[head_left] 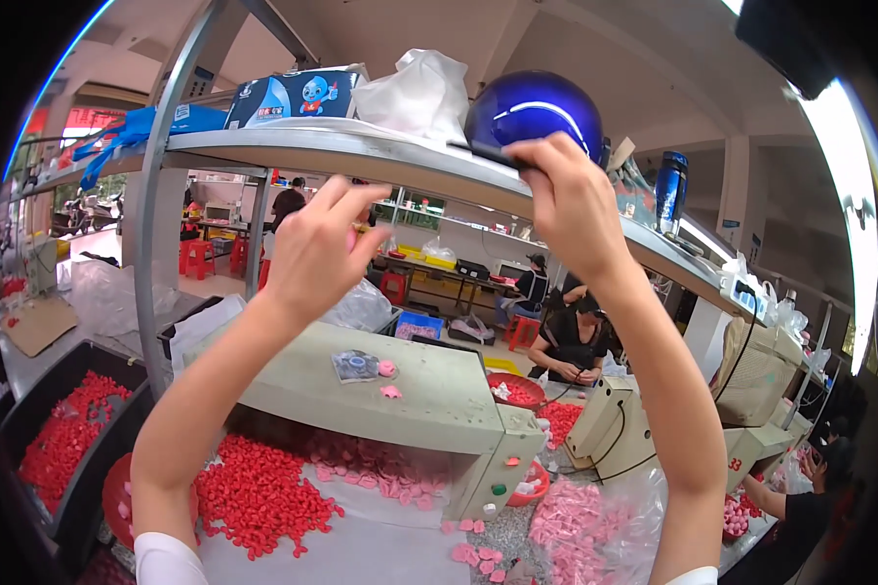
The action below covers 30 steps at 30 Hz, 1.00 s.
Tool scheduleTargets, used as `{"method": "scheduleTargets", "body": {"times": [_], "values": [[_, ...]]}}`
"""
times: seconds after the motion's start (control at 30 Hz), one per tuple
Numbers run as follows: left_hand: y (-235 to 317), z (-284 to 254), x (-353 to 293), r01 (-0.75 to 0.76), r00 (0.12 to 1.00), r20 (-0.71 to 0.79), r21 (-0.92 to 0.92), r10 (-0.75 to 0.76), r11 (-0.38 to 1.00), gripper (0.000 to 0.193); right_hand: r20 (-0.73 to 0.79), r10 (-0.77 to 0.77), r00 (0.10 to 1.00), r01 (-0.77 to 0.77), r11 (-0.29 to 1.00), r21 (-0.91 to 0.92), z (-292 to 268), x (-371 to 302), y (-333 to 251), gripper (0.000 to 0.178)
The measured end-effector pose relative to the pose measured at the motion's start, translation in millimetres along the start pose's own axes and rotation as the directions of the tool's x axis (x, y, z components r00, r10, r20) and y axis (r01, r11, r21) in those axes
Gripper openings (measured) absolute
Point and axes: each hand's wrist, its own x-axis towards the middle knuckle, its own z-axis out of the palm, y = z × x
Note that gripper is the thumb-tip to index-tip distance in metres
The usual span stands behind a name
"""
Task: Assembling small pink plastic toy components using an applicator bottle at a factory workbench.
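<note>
Both my arms are raised in front of a metal-edged shelf [361, 142]. My right hand [571, 200] pinches a thin, flat black object [483, 154] at the shelf's front edge; its kind cannot be made out. My left hand [322, 244] hangs in the air just below the shelf, fingers loosely bent and the thumb apart from them. A small pink patch shows near its palm, too blurred to name. Under my arms stands a pale green machine [390, 375] with a small clear packet [356, 366] and pink pieces on top. Red pieces [263, 497] lie heaped before its opening.
On the shelf are a blue box [298, 97], a white plastic bag [415, 93], a shiny blue helmet [537, 109] and a dark blue bottle [669, 192]. A black crate [117, 444] of red pieces stands left. Pink pieces [571, 526] lie bagged right. People sit working beyond.
</note>
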Motion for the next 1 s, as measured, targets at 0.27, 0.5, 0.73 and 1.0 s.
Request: {"method": "scheduleTargets", "body": {"times": [0.27, 0.5, 0.73, 1.0], "values": [[-50, 49, 72, 0.034, 0.993, 0.096, 0.273, -0.062, 0.961, 0.042, 0.326, 0.36, 0.874, -0.26, 0.914, -0.311, 87, 72, 51, 0.024], [-56, 72, 51, 0.074, 0.99, 0.102, 0.171, -0.092, 0.983, 0.038, 0.508, 0.27, 0.818, -0.198, 0.961, -0.192, 110, 83, 79, 0.024], [-54, 66, 60, 0.06, 0.994, 0.069, 0.274, -0.082, 0.96, 0.04, 0.466, 0.426, 0.776, -0.28, 0.894, -0.351, 120, 93, 61, 0.022], [-68, 87, 71, -0.01, 0.979, 0.193, 0.338, -0.058, 0.941, 0.041, 0.816, 0.426, 0.391, 0.053, 0.874, -0.482, 118, 108, 79, 0.029]]}}
